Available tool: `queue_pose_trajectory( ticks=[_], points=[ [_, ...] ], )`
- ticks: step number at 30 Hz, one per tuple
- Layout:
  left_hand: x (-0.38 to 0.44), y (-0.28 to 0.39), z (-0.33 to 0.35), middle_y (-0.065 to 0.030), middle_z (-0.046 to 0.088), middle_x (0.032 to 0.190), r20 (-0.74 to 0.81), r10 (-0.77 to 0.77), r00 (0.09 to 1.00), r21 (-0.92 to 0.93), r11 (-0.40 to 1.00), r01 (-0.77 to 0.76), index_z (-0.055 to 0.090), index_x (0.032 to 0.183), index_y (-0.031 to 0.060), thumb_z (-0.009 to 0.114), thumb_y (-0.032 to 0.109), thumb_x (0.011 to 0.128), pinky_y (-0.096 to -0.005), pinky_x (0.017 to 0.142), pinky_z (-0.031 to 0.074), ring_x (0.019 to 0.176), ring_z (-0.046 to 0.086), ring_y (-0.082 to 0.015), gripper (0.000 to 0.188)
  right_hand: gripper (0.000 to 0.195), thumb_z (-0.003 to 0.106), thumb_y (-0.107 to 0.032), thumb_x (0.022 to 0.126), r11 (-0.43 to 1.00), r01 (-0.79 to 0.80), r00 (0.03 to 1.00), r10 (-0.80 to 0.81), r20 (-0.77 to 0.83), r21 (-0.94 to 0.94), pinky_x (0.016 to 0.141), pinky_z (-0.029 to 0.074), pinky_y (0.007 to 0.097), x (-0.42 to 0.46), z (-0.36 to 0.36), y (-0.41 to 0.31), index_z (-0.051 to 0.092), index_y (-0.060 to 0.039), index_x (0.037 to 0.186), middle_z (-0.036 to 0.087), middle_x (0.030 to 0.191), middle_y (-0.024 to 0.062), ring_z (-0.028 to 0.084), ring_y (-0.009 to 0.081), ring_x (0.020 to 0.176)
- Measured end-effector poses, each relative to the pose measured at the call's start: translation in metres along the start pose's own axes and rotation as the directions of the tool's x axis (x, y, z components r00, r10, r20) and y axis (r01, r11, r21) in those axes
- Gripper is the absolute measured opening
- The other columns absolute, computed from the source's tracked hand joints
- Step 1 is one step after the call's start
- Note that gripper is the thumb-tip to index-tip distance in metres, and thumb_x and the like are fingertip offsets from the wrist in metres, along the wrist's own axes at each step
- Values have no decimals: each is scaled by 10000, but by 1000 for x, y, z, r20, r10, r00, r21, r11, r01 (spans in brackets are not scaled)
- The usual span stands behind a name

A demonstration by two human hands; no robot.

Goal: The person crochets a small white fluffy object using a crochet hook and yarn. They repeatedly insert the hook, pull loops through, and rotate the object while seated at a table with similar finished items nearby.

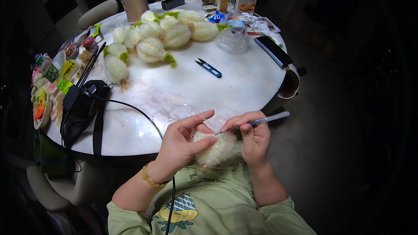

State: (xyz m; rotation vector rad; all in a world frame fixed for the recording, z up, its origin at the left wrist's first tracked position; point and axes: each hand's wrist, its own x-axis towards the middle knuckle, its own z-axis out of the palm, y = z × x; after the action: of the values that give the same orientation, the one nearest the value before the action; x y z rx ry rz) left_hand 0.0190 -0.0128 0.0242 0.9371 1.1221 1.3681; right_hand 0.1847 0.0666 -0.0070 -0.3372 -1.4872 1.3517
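Observation:
My left hand (183,140) pinches a fuzzy cream crocheted piece (218,151) between thumb and fingers, above my lap. Over the raised index finger runs a thin clear strand of yarn. In my right hand (253,137) is a crochet hook (271,117) with a pale grey-blue handle. Its metal tip meets the upper edge of the cream piece beside my left thumb. Loose loops of translucent yarn (181,111) lie on the marble-look table (147,143) just beyond my hands. Farther back rest blue thread snips (209,68), their blades apart.
Several finished cream crocheted pieces with green tips (178,36) lie across the table's back. A clear plastic bag (232,40) and a phone (273,51) are at right. Left are a black bag (81,114) and a black cable (137,108), which crosses towards my left arm.

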Motion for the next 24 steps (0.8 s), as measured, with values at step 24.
queue_pose_trajectory(
  ticks=[24],
  points=[
    [0, 5, -6, 14, 617, 773, 21, -174, 985, -290, 942, 172, 396, 1378, -86, 702, -53, 748, -191, 750, 483, 737, 606, -68, 700, 258, 475, -248, 1013, 990, 135, 991, -134, -27, 39, 666, 534, 276, 3, 13, 7, 557, -4, 1019, 653, 941, 128, 660, 179, 796]
  ],
)
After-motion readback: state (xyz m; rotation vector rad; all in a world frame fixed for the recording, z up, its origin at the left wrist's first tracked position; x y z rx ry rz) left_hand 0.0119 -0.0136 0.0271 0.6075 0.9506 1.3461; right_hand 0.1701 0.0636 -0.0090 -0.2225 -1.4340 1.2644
